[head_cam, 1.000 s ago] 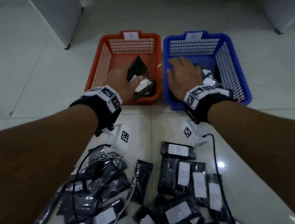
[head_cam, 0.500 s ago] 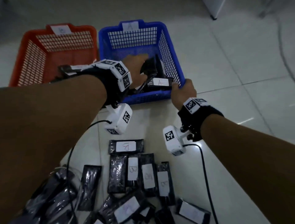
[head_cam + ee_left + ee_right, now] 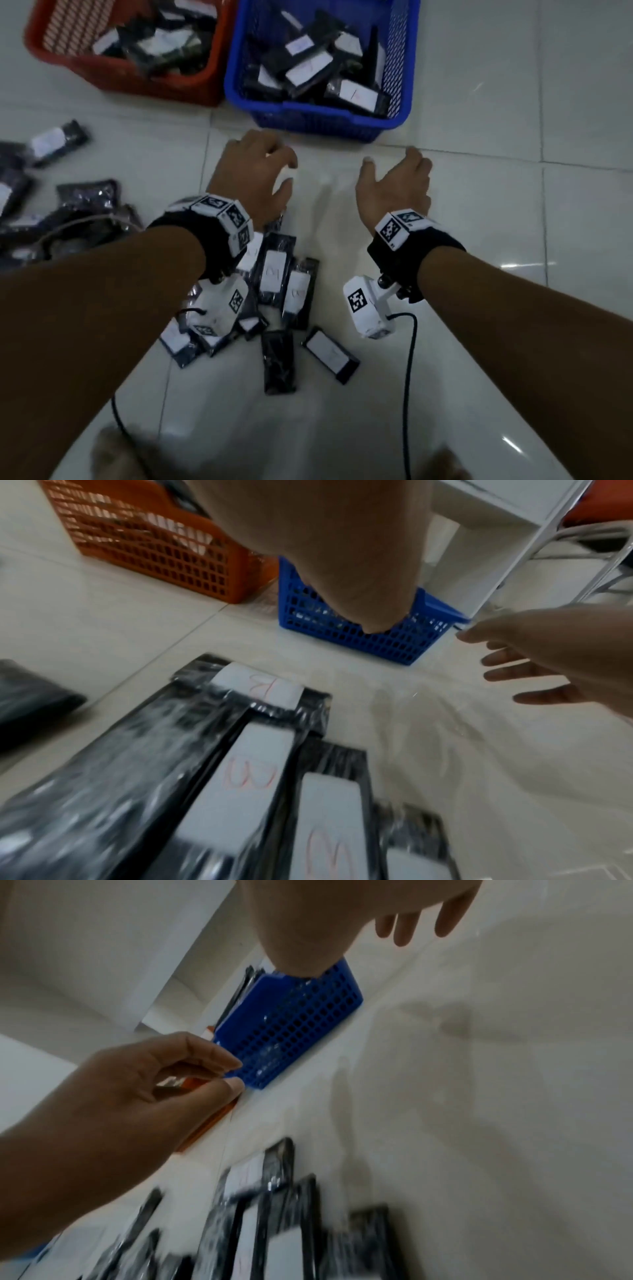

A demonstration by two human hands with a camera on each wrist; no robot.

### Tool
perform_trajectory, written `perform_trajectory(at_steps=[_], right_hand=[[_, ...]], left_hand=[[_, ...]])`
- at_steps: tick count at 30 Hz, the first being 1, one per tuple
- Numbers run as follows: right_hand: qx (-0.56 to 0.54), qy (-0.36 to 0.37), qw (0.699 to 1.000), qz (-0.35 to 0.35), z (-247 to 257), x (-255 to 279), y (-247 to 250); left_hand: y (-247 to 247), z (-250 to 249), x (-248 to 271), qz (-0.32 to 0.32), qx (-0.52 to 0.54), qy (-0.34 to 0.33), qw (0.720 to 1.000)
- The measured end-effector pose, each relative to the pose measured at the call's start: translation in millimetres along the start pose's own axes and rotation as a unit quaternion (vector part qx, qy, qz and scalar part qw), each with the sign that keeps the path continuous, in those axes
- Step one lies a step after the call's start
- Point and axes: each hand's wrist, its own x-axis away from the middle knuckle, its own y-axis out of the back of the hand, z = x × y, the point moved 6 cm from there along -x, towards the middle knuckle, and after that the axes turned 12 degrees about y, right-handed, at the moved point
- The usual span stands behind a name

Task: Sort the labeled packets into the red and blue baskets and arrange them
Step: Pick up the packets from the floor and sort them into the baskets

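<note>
Hovering empty-handed between pile and baskets

Hovering above the white tiled floor [image 3: 479, 240], both hands hold nothing. The left hand [image 3: 255, 176] has its fingers loosely curled, thumb and forefinger tips close together with nothing pinched between them; the right hand [image 3: 397, 183] is spread, fingers relaxed and straight. Just near of the left hand lies a cluster of black labeled packets [image 3: 274, 274], several marked B in red on white stickers, side by side on the floor. More packets lie scattered to the far left [image 3: 58, 142]. Beyond the hands, the blue basket [image 3: 318, 120] sits on the right and the red basket [image 3: 164, 85] just to its left, both holding packets in a loose jumble.
</note>
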Motion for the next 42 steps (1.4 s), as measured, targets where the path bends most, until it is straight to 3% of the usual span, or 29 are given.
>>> perform_trajectory(at_steps=[3, 7, 9, 13, 18, 22, 26, 32, 37, 42], right_hand=[[0.023, 0.060, 0.991, 0.120, 0.1, 32.6, -22.0], [0.117, 0.117, 0.926, 0.340, -2.7, 75.9, -57.6], [0.158, 0.137, 0.905, 0.371, 0.4, 90.3, -65.1], [0.140, 0.139, 0.895, 0.399, 5.3, 104.2, -74.1], [0.031, 0.072, 0.925, 0.371, 2.8, 103.2, -78.5], [-0.028, 0.100, 0.952, 0.289, 5.5, 71.3, -60.4], [-0.016, 0.167, 0.940, 0.298, 7.3, 47.6, -49.9], [-0.029, 0.233, 0.927, 0.292, 39.6, 39.0, -38.5], [-0.042, 0.296, 0.915, 0.272, 94.2, 26.1, -29.8], [-0.056, 0.319, 0.913, 0.248, 132.8, 10.0, -12.2]], left_hand=[[-5.8, 11.1, 35.3, 0.055, 0.034, 0.070, 0.995], [-25.9, 26.4, 79.8, 0.180, 0.014, 0.182, 0.967], [-40.5, 30.4, 99.8, 0.234, 0.013, 0.230, 0.945], [-54.5, 37.4, 116.7, 0.219, 0.051, 0.320, 0.920], [-54.8, 32.6, 119.0, 0.166, 0.054, 0.376, 0.910], [-55.5, 17.1, 111.2, 0.197, 0.033, 0.382, 0.902], [-60.1, 8.7, 94.3, 0.215, 0.053, 0.348, 0.911], [-22.5, 41.2, 78.9, 0.208, 0.127, 0.364, 0.899], [39.2, 68.0, 50.1, 0.166, 0.059, 0.339, 0.924], [83.9, 77.1, 27.7, 0.131, 0.024, 0.338, 0.932]])
